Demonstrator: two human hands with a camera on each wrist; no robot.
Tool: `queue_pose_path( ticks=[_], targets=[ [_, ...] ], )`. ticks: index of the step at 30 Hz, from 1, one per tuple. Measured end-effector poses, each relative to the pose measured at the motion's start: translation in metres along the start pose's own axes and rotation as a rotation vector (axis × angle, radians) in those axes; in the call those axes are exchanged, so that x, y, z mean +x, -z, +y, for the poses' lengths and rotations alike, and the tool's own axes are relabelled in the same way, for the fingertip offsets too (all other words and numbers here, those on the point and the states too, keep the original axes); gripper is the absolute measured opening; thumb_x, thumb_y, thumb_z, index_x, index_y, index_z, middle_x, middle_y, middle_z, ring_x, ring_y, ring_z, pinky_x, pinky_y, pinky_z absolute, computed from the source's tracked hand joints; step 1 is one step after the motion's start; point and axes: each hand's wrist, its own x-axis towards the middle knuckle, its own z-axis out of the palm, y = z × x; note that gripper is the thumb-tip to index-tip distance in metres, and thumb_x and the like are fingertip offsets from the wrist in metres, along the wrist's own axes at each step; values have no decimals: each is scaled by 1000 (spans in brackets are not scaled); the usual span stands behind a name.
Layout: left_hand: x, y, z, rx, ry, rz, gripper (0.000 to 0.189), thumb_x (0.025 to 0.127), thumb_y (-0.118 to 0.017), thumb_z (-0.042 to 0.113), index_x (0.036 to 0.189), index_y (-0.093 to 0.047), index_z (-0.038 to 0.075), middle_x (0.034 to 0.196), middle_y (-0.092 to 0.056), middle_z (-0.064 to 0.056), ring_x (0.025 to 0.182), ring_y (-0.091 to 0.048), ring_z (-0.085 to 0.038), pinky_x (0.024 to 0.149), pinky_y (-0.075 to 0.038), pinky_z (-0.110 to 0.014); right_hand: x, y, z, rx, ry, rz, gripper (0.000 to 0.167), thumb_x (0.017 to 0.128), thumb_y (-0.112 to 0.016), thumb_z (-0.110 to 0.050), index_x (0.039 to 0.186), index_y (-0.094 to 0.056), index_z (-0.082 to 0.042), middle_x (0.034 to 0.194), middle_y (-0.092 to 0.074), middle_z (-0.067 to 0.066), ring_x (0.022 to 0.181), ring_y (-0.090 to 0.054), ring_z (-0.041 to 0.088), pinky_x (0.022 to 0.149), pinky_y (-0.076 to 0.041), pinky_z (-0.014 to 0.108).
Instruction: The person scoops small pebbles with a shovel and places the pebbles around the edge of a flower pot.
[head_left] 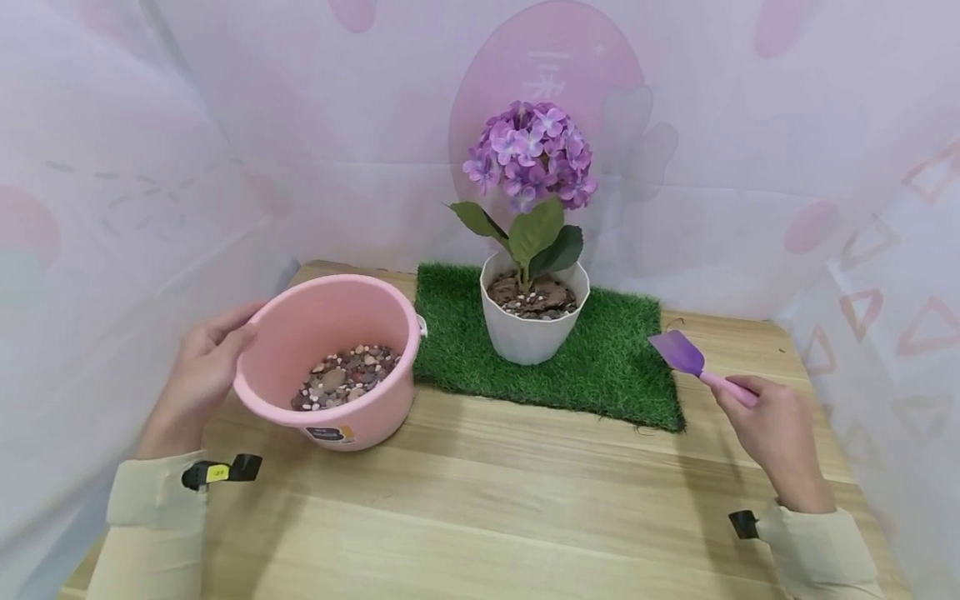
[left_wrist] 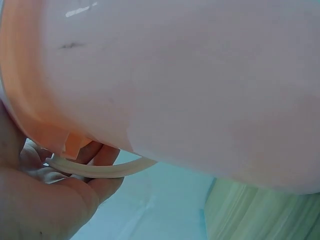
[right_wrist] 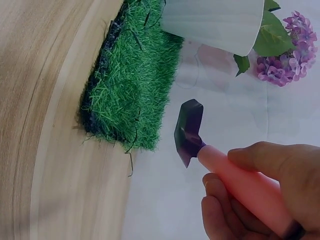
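My left hand (head_left: 202, 371) grips the left rim of a pink bucket (head_left: 375, 421), which tilts toward me. Pebbles (head_left: 347, 377) of mixed colours cover the bucket's bottom. In the left wrist view, my fingers curl under the rim beside the bucket's pale handle (left_wrist: 107, 170). On the right, my right hand (head_left: 776, 425) holds a small trowel by its pink handle (right_wrist: 245, 187); its purple blade (head_left: 678, 351) points left over the right end of the grass mat. A white pot (head_left: 528, 337) with a purple hydrangea (head_left: 532, 158) stands upright on the mat, dark bark and small stones around the stem.
The green artificial grass mat (head_left: 615, 367) lies along the back of the wooden table (head_left: 487, 492). Pale printed cloth (head_left: 337, 125) hangs behind the table and along both sides. A white bucket-handle joint (head_left: 423, 326) sticks out at the bucket's right rim.
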Motion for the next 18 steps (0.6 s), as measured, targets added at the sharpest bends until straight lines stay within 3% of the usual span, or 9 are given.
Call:
queue_pose_path(
  ticks=[4,13,18],
  targets=[
    [-11,-8,2,-28,-29,-5,49,111,-52,17,155,-48,-4,115,-74,19,87,-78,-6,67,-66,-24,1,-1,-4,-1,-4,-18,31,97,-75,-19,112,-78,8,101,-78,31,69,-70,24,50,-47,19],
    [-36,-35,11,123,-21,72,47,113,-49,22,156,-50,2,122,-69,18,92,-75,-1,72,-66,-22,4,-3,-13,6,33,-11,29,97,-76,-19,110,-78,8,99,-78,30,67,-73,29,50,-47,19],
    [-47,-52,19,204,-21,105,47,113,-45,23,157,-50,5,140,-66,-12,99,-70,6,79,-64,-16,5,-5,-17,6,42,-13,29,97,-76,-20,109,-79,6,98,-78,29,69,-74,34,51,-47,19]
  ],
)
